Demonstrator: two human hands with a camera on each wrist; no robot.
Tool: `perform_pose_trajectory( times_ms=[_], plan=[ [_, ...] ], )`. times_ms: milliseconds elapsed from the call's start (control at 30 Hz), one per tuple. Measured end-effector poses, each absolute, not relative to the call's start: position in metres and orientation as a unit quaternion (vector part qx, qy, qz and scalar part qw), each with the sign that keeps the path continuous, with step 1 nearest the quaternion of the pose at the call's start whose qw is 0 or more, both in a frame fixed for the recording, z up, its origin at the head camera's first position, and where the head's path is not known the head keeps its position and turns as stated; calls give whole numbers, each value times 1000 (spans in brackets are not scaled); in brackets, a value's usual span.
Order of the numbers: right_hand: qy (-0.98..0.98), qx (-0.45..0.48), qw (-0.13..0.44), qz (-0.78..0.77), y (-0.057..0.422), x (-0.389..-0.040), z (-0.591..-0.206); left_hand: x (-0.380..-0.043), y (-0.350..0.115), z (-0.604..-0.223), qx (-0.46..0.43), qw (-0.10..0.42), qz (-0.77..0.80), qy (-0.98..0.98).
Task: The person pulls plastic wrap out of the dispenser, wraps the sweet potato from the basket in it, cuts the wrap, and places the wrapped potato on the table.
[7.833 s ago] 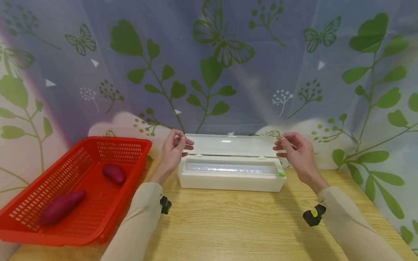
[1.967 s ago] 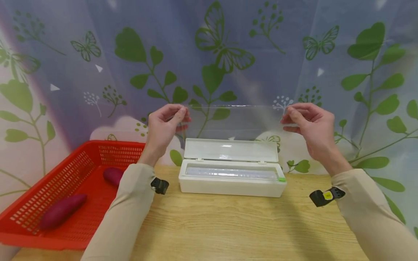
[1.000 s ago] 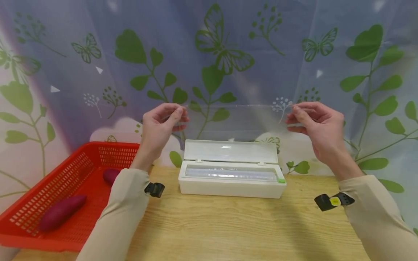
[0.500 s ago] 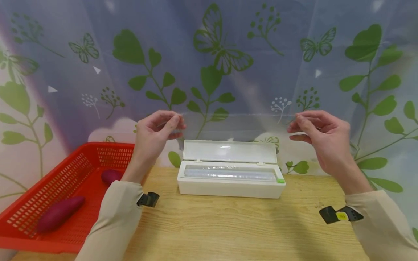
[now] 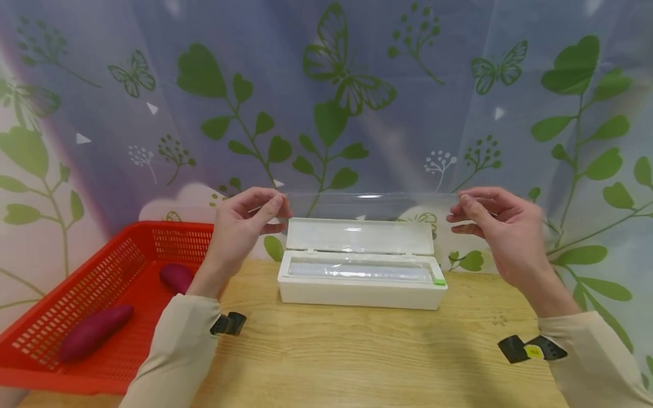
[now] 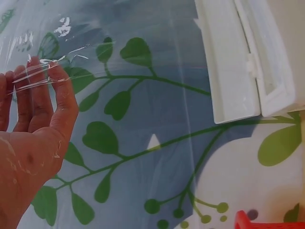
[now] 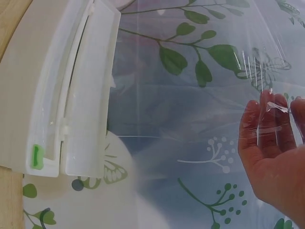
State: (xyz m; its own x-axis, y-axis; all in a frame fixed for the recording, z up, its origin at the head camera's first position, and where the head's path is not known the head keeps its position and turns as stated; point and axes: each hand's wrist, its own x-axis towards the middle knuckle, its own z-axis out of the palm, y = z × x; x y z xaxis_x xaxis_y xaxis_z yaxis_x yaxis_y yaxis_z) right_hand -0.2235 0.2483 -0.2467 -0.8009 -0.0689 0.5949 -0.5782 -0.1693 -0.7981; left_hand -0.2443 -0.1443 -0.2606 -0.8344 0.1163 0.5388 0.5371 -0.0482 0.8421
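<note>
A thin sheet of clear plastic wrap (image 5: pixel 368 196) stretches between both hands, behind and above a white wrap dispenser (image 5: pixel 359 294). My left hand (image 5: pixel 247 218) pinches its left corner between thumb and fingers, and at the opposite corner my right hand (image 5: pixel 502 226) does the same. In the wrist views the film (image 6: pixel 64 28) creases and shines around the fingertips. The dispenser's lid (image 5: pixel 359 236) is tipped back, showing the roll (image 5: pixel 357 271) inside. A small green cutter tab (image 7: pixel 37 156) sits at the right end of the dispenser.
At the left stands a red plastic basket (image 5: pixel 20 378) holding two purple sweet potatoes, one near (image 5: pixel 94 333) and one far (image 5: pixel 176 276). The wooden table (image 5: pixel 352 357) ends against a leaf-and-butterfly patterned curtain (image 5: pixel 408 130) behind the dispenser.
From beside the dispenser's lid, both hands rose and spread apart with the wrap pulled out between them. Over the last second they have come down some way, while the dispenser stays put.
</note>
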Motion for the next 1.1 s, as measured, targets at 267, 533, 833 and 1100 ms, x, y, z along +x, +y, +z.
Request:
perform_pose_trajectory(
  times_ms=[267, 533, 833, 1100],
  plan=[
    [-639, 241, 164, 712, 249, -225, -257, -243, -145, -270, -231, 133, -685, -678],
    [-647, 235, 149, 710, 248, -224, -273, -237, -146, -286, -215, 111, -691, -681],
    [-693, 199, 117, 683, 251, -220, -300, -232, -147, -315, -182, 80, -689, -697],
    [-726, 181, 82, 658, 257, -213, -329, -227, -143, -334, -186, 54, -676, -711]
  ],
)
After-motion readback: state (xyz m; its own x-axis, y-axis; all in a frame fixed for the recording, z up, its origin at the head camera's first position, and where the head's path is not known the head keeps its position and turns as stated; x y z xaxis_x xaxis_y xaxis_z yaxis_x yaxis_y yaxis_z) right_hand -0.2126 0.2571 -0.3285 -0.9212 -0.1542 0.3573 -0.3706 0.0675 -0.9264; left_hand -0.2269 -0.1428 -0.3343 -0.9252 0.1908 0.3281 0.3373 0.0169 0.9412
